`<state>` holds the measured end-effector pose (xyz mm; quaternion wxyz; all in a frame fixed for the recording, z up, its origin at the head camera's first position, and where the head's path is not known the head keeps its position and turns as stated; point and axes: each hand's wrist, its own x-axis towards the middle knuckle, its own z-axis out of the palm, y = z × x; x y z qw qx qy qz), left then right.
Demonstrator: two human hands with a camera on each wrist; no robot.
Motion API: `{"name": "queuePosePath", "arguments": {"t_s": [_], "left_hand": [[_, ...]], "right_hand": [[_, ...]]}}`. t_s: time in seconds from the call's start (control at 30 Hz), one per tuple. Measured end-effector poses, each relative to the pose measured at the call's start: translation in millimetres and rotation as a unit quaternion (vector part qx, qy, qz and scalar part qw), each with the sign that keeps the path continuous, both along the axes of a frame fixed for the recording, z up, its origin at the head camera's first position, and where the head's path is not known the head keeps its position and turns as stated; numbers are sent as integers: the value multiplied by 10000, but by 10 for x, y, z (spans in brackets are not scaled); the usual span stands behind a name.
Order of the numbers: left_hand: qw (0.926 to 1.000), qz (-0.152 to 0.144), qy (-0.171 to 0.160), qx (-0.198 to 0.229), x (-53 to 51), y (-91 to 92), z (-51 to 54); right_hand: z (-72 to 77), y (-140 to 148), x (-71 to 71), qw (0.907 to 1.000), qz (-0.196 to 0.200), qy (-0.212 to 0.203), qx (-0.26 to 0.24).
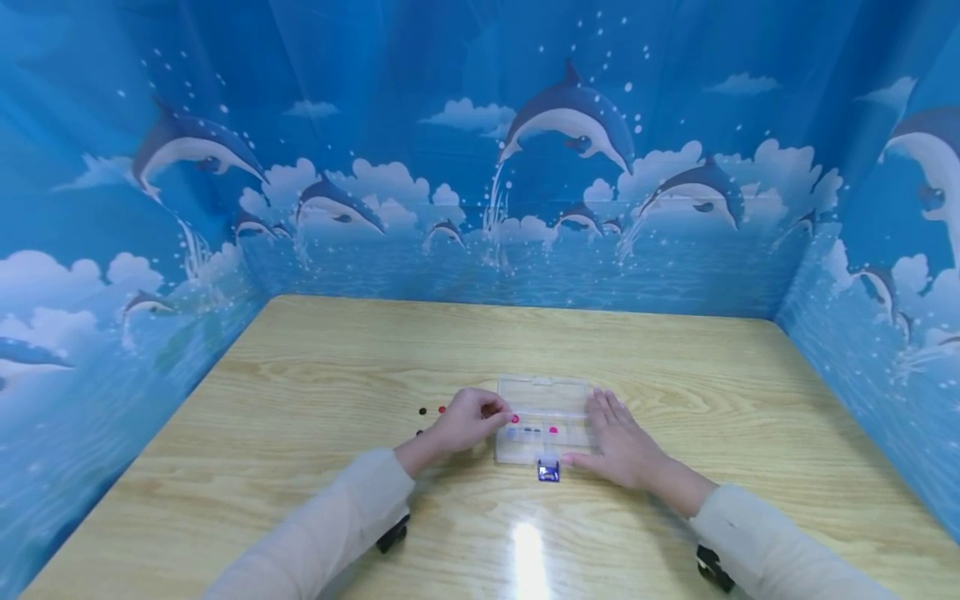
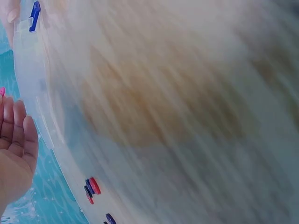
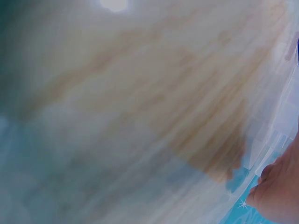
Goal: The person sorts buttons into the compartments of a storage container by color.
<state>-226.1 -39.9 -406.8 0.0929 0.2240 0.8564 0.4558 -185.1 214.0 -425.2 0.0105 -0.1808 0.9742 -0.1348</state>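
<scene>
A clear plastic compartment box [image 1: 517,452] lies on the table with its lid open toward the back. A blue label or latch [image 1: 548,472] shows at its front. My left hand [image 1: 467,421] is at the box's left side, pinching a small pinkish-red button [image 1: 514,419] over a left compartment. The same button [image 2: 2,91] peeks out at the fingertips in the left wrist view. Inside the box are a pink button [image 1: 553,430] and several bluish or dark ones [image 1: 528,430]. My right hand [image 1: 626,450] rests along the box's right side with fingers extended.
Left of the box, partly behind my left hand, lie loose buttons, including a dark one [image 1: 422,411] and a red one [image 1: 442,409]. The wood-grain table [image 1: 337,350] is bordered by a blue dolphin-print curtain [image 1: 420,275] at the back and sides.
</scene>
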Motion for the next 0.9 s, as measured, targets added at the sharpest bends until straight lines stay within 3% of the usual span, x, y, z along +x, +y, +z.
{"name": "queuePosePath", "arguments": {"t_s": [0.7, 0.9], "left_hand": [[9998, -195, 3, -55, -16, 217, 55], [9994, -256, 173, -170, -10, 278, 64]], "right_hand": [[0, -3, -5, 10000, 7, 28, 30], [1, -2, -1, 10000, 12, 23, 35]]}}
